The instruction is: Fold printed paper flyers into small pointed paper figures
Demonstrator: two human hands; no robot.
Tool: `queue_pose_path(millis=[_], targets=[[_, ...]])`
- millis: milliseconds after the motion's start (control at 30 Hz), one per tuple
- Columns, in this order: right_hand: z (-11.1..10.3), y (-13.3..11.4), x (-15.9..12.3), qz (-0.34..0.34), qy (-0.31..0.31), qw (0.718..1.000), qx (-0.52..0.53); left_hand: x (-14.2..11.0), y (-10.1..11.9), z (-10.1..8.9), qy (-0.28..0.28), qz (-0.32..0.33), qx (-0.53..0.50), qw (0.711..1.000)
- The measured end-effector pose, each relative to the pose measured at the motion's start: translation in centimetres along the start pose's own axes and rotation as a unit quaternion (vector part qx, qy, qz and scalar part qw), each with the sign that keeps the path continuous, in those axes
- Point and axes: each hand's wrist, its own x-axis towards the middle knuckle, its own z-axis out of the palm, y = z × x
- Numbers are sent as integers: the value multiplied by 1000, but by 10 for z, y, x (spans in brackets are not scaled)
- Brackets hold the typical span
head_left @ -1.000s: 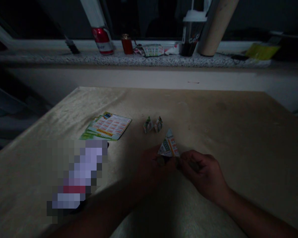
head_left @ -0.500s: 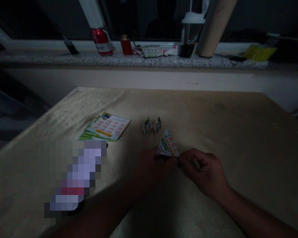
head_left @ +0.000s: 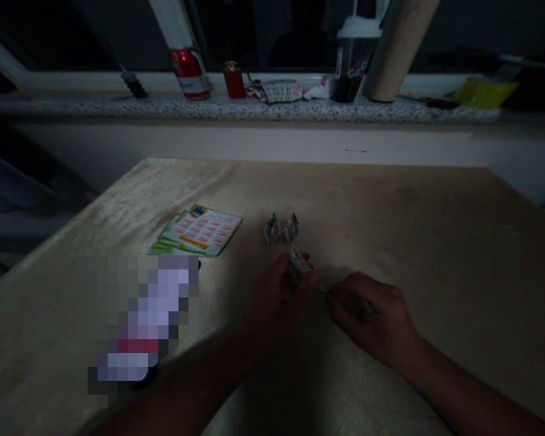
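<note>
A small printed piece of folded paper [head_left: 301, 263] is pinched between the thumb and fingers of my left hand [head_left: 279, 300], its pointed top facing up and away. Close on its right, my right hand [head_left: 372, 312] is closed, thumb and forefinger pinching a thin tip that seems to be the paper's lower corner. The dim light hides exactly how the fingers meet it. Just beyond stand two small folded paper shapes, a left one [head_left: 273, 229] and a right one [head_left: 291, 228]. Flat printed sheets [head_left: 204, 230] lie fanned in a stack to the left.
A blurred-out phone-like object [head_left: 152, 321] lies left of my left forearm on the cloth-covered table [head_left: 413, 212]. Along the windowsill [head_left: 140, 109] stand a red and white can [head_left: 189, 75], an orange bottle [head_left: 234, 82], a lidded cup [head_left: 352, 60] and a cardboard tube [head_left: 402, 51].
The folded paper has turned and tilted in my left hand, showing a narrower face and sitting lower. A slight gap has opened between the left thumb and my right fingertips.
</note>
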Motion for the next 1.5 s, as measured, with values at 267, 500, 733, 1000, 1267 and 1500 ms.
queue_pose_path(millis=[267, 500, 733, 1000, 1267, 1500], targets=[[0, 0, -3, 36, -31, 998, 49, 1, -6, 0, -26, -14, -49, 998], [2, 1, -3, 253, -66, 934, 243, 6, -9, -8, -144, -15, -110, 983], [2, 2, -3, 204, -75, 951, 218, 9, -15, -9, -191, -30, -145, 970], [-4, 6, -5, -27, -49, 997, 59, 10, -14, -11, -209, -30, -102, 972], [-9, 0, 2, 19, -185, 974, 130, 7, -1, -14, -219, 29, 51, 974], [-9, 7, -4, 213, -149, 906, 335, 17, 5, -31, -165, 99, 118, 974]])
